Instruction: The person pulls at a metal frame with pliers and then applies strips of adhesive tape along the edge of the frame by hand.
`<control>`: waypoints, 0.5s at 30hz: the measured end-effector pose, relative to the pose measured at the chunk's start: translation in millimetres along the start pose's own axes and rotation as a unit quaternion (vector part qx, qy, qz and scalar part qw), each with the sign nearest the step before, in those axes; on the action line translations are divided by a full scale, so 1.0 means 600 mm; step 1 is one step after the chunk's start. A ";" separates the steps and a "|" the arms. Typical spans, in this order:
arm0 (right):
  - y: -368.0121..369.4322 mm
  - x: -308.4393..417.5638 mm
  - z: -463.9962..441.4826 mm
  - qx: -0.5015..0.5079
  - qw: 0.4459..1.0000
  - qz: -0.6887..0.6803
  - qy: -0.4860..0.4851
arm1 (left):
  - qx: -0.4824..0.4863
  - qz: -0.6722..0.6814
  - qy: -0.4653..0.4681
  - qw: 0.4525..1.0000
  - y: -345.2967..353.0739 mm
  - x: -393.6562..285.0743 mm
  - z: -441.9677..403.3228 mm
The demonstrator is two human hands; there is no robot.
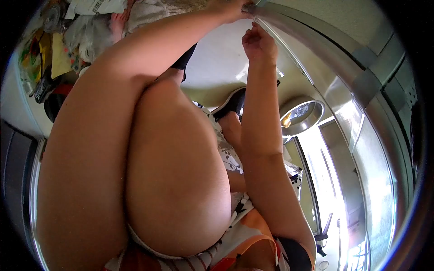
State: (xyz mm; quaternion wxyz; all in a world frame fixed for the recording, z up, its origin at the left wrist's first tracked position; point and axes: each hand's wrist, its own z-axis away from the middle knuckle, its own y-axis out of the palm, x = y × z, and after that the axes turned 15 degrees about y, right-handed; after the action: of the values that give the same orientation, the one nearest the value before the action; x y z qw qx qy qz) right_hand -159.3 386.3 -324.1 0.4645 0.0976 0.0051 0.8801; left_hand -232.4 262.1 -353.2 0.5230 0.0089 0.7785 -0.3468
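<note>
My left hand (229, 10) is at the top edge of the view, partly cut off. Its fingers close around a small dark piece (247, 8) at the end of a long grey metal frame (312, 43); I cannot make out what that piece is. Just below it, my right hand (260, 44) is raised with its fingers curled in and the fingertips together near a thin pale strip (285, 47) along the frame. Whatever the right fingers hold, if anything, is too small to name. My bent leg (176, 180) fills the middle of the view.
A round metal bowl (321, 108) with something yellowish inside stands right of my right forearm. My dark shoe (233, 103) rests on the pale floor (217, 54). Plastic bags (90, 34), a white package with a barcode (97, 6) and other clutter lie at the upper left.
</note>
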 end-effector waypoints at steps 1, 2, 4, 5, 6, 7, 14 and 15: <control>0.001 -0.002 0.005 -0.002 1.000 0.014 -0.009 | -0.025 -0.008 0.010 1.000 0.006 -0.001 0.008; 0.003 -0.002 0.008 -0.020 0.998 0.054 -0.040 | -0.007 0.033 -0.094 0.995 0.018 0.002 0.018; -0.002 -0.005 0.015 -0.059 0.984 0.133 -0.099 | 0.034 0.116 -0.300 0.946 0.043 0.001 0.038; -0.004 -0.006 0.019 -0.065 0.982 0.147 -0.099 | 0.036 0.230 -0.342 0.911 0.054 0.001 0.046; -0.002 -0.006 0.022 -0.069 0.980 0.161 -0.099 | 0.035 0.340 -0.377 0.861 0.055 -0.007 0.050; -0.001 -0.006 0.023 -0.073 0.977 0.176 -0.099 | 0.033 0.444 -0.407 0.798 0.055 -0.013 0.050; -0.027 -0.028 0.016 -0.192 0.789 0.437 -0.387 | 0.001 0.491 -0.422 0.762 0.065 -0.016 0.032; -0.029 -0.028 0.013 -0.223 0.730 0.469 -0.445 | -0.001 0.489 -0.415 0.767 0.068 -0.012 0.032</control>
State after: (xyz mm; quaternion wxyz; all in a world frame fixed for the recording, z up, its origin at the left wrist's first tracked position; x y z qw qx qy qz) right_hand -134.6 381.9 -321.2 -0.0494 0.3614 -0.4450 0.8179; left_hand -198.0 285.0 -373.1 0.8939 0.2431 0.3764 -0.0130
